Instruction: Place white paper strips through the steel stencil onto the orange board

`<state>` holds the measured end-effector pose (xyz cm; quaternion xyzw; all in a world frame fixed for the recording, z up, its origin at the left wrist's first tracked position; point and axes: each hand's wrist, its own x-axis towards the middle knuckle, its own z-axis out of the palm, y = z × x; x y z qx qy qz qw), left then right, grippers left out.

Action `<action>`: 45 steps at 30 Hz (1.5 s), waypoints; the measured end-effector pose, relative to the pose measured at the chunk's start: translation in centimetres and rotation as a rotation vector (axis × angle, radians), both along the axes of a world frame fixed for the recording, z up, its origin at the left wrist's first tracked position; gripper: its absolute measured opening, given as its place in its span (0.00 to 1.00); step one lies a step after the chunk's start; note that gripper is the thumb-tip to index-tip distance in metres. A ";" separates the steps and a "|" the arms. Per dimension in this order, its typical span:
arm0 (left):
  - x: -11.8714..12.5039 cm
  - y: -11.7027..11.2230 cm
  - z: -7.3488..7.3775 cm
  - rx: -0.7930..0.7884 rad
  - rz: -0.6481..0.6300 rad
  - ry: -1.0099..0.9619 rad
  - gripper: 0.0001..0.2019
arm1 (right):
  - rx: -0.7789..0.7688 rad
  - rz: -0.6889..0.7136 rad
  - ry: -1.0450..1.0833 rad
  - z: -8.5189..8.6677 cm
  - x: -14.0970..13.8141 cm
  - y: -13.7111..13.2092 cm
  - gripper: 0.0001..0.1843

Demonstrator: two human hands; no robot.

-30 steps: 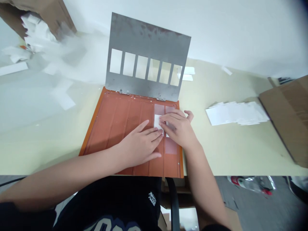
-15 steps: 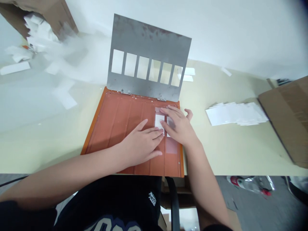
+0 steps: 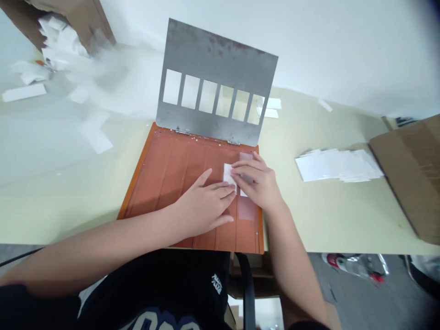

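My left hand (image 3: pixel 208 204) lies flat with fingers spread, its fingertips pressing the lower part of a small white card (image 3: pixel 228 173). The card lies on an orange-brown grooved board (image 3: pixel 165 178). From the right, my right hand (image 3: pixel 259 181) has thumb and fingertips drawn together at the card's upper right edge. Under that hand is a second white card, largely covered, on a translucent film strip (image 3: pixel 246 210) that shows above and below it. A grey metal plate (image 3: pixel 220 55) with several rectangular windows stands raised, hinged to the board's far edge.
A fanned stack of white cards (image 3: pixel 337 165) lies at right beside a cardboard box (image 3: pixel 412 174). Two white pieces (image 3: pixel 273 108) sit behind the plate. At left are loose white scraps (image 3: pixel 98 137) and an open carton (image 3: pixel 84 23) full of white pieces.
My right fingers have curled in and closed at the top of the white card. The film strip that showed above that card is no longer visible there. My left hand stays put.
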<state>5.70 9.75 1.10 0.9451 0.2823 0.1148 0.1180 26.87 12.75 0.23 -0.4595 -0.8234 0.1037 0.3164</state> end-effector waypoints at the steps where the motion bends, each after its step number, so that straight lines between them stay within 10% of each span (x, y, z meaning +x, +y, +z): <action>1: 0.0 0.0 0.0 -0.004 0.000 -0.004 0.23 | -0.009 0.015 -0.017 0.1 0.0 -0.1 0.09; 45: 0.1 -0.1 0.1 -0.017 0.014 0.014 0.23 | -0.054 0.140 -0.038 0.8 0.6 -0.8 0.12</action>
